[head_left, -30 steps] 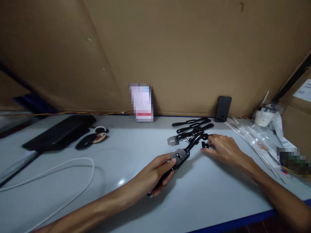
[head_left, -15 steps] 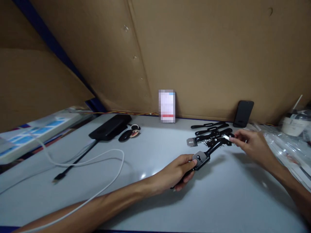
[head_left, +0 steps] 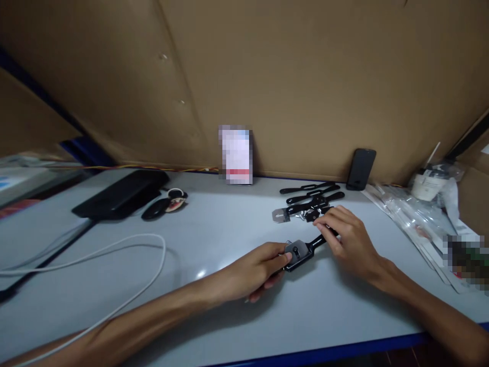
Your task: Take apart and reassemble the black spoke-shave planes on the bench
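My left hand (head_left: 263,267) is wrapped round one handle of a black spokeshave (head_left: 315,243), its thumb pressing on the grey blade (head_left: 299,251) laid in the body. The tool is tilted, its free handle pointing to the upper right. Over that handle's far end, my right hand (head_left: 349,239) has its fingers drawn together at the small parts; whatever is between the fingertips is hidden. Beyond lie several black spokeshave bodies (head_left: 311,193), a loose metal blade (head_left: 280,215), small screws (head_left: 301,215) and black metal pieces (head_left: 312,216), partly covered by my right hand.
A lit phone (head_left: 237,155) and a dark phone (head_left: 361,169) lean on the cardboard wall. Plastic-wrapped strips (head_left: 408,219) and a cup (head_left: 428,183) stand right. At left are a black box (head_left: 122,193), keys with a fob (head_left: 164,205) and a white cable (head_left: 162,255).
My right hand has moved in from the right, over the spokeshave's far handle and the small parts. The white piece at its fingertips is no longer visible. The camera view has turned right.
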`<state>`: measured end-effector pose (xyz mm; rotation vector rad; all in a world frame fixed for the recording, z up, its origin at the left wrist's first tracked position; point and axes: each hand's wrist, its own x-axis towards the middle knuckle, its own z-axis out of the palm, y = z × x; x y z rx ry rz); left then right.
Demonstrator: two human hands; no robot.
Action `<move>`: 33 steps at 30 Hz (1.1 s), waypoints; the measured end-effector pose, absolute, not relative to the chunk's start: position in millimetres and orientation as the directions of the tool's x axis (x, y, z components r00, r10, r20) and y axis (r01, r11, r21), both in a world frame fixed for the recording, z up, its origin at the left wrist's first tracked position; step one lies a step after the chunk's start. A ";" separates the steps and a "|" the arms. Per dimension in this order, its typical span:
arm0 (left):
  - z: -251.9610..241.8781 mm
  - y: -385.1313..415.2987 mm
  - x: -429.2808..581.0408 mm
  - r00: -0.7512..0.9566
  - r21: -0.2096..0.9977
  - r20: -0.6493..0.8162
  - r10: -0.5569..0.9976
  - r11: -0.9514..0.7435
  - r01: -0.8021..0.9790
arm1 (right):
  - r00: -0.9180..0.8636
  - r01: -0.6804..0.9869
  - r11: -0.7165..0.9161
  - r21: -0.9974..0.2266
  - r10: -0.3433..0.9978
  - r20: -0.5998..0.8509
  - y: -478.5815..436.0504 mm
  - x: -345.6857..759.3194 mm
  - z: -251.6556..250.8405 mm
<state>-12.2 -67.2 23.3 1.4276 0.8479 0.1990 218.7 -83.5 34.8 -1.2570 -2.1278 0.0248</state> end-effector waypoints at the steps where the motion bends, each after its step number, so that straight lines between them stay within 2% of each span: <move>1: 22.5 -66.9 -11.6 0.692 0.925 -0.374 0.618 0.200 0.322 | -0.298 0.776 0.540 -0.325 0.769 0.565 -81.4 221.1 34.3; 5: 18.3 -64.8 -10.5 0.607 0.964 -0.246 0.756 0.253 0.077 | -0.124 0.771 0.558 -0.306 0.604 0.787 -87.3 221.0 38.8; 7: 16.7 -63.5 -10.9 0.540 0.964 -0.224 0.811 0.266 0.000 | -0.145 0.750 0.595 -0.289 0.574 0.806 -95.5 213.9 39.3; 8: 16.2 -63.1 -11.2 0.514 0.961 -0.229 0.827 0.276 -0.016 | -0.206 0.732 0.617 -0.289 0.605 0.769 -99.3 209.1 37.7; 10: 15.9 -62.8 -11.7 0.489 0.955 -0.246 0.837 0.296 -0.026 | -0.347 0.733 0.610 -0.302 0.717 0.605 -104.1 198.8 30.7; 12: 16.0 -63.6 -12.0 0.497 0.954 -0.245 0.832 0.300 -0.031 | -0.398 0.797 0.528 -0.294 0.825 0.401 -104.6 190.7 22.0; 14: 15.8 -64.8 -12.1 0.525 0.957 -0.239 0.817 0.290 -0.016 | -0.399 0.830 0.466 -0.305 0.880 0.259 -102.2 187.5 16.6; 19: 15.0 -65.0 -12.4 0.562 0.955 -0.270 0.782 0.293 0.052 | -0.427 0.747 0.384 -0.543 0.903 0.051 -97.9 200.9 31.6; 22: 17.4 -63.6 -13.2 0.584 0.953 -0.285 0.760 0.291 0.087 | -0.483 0.684 0.365 -0.632 0.875 -0.018 -98.1 212.5 48.6; 24: 19.7 -63.2 -13.8 0.622 0.951 -0.301 0.722 0.279 0.137 | -0.515 0.614 0.382 -0.691 0.857 0.016 -98.5 216.6 55.8; 26: 21.3 -63.7 -14.2 0.674 0.944 -0.327 0.663 0.262 0.200 | -0.481 0.559 0.447 -0.698 0.861 0.165 -99.2 216.6 57.3; 29: 21.0 -64.7 -14.4 0.725 0.937 -0.350 0.593 0.237 0.258 | -0.417 0.589 0.597 -0.544 0.801 0.429 -101.0 211.1 50.7; 31: 20.1 -65.1 -14.6 0.727 0.935 -0.355 0.587 0.234 0.267 | -0.427 0.644 0.631 -0.433 0.766 0.481 -102.0 207.0 45.1; 33: 20.1 -65.1 -14.9 0.720 0.929 -0.370 0.588 0.246 0.276 | -0.448 0.683 0.621 -0.385 0.772 0.450 -102.2 204.6 41.6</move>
